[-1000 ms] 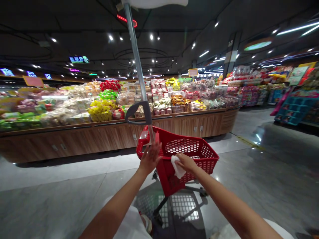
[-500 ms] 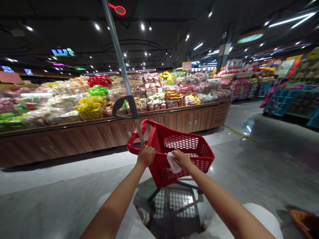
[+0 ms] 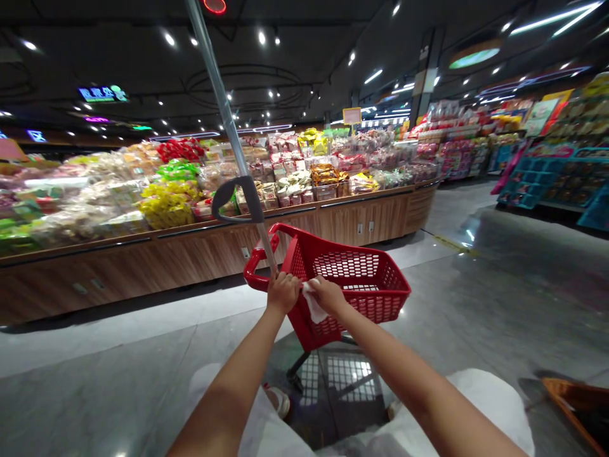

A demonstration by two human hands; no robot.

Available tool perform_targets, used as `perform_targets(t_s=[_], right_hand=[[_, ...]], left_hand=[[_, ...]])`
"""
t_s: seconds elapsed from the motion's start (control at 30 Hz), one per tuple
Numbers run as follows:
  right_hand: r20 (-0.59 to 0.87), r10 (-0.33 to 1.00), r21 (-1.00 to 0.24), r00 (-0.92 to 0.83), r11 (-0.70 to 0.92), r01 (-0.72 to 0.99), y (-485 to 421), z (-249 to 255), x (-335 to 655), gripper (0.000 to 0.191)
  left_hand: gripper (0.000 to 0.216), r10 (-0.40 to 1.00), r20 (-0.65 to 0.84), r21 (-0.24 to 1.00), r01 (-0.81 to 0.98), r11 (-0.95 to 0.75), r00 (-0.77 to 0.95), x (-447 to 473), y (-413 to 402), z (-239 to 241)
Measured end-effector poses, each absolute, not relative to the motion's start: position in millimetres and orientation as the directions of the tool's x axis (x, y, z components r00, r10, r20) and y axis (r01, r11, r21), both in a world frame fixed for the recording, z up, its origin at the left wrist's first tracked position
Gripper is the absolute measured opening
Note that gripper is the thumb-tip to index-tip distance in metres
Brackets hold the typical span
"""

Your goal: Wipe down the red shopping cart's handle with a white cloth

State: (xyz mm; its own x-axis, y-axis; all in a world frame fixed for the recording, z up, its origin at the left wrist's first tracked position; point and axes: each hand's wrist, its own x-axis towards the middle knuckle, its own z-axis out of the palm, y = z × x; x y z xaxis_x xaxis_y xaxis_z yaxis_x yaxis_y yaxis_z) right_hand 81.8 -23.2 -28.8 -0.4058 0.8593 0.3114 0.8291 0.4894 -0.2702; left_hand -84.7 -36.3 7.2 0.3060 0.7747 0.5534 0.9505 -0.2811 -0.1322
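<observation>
In the head view, a small red plastic shopping cart stands in front of me, its basket pointing right. My left hand is closed on the cart's near upper edge, where the lower end of a tall metal pole meets it. Whether the fingers also wrap the pole is hidden. A grey loop-shaped handle sits partway up that pole. My right hand, right beside the left, pinches a white cloth or tissue against the cart's near rim. The cart's red push handle lies just beyond my left hand.
A long wood-panelled display counter piled with bagged goods runs behind the cart. Blue display racks stand at the right. An orange-brown basket or bin is at lower right. Shiny grey floor surrounds the cart.
My right hand has slid the white cloth left along the cart's rim, close to my left hand. The left hand keeps its place on the cart. The view has shifted slightly.
</observation>
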Motion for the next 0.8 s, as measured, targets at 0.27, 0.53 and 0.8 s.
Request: perform_targets(t_s=[0.27, 0.53, 0.8], right_hand=[[0.246, 0.921, -0.148, -0.301, 0.343, 0.928, -29, -56, 204, 0.021], [0.313, 0.865, -0.287, -0.391, 0.479, 0.830, -22, -30, 88, 0.025], [0.273, 0.880, -0.264, -0.389, 0.458, 0.849, -29, -43, 107, 0.025]], left_hand=[[0.037, 0.769, 0.594, -0.045, 0.964, -0.261, 0.236, -77, -30, 0], [0.039, 0.753, 0.626, -0.070, 0.977, -0.203, 0.202, -77, -27, -2], [0.035, 0.766, 0.598, -0.088, 0.969, -0.229, 0.235, -103, -33, 0]])
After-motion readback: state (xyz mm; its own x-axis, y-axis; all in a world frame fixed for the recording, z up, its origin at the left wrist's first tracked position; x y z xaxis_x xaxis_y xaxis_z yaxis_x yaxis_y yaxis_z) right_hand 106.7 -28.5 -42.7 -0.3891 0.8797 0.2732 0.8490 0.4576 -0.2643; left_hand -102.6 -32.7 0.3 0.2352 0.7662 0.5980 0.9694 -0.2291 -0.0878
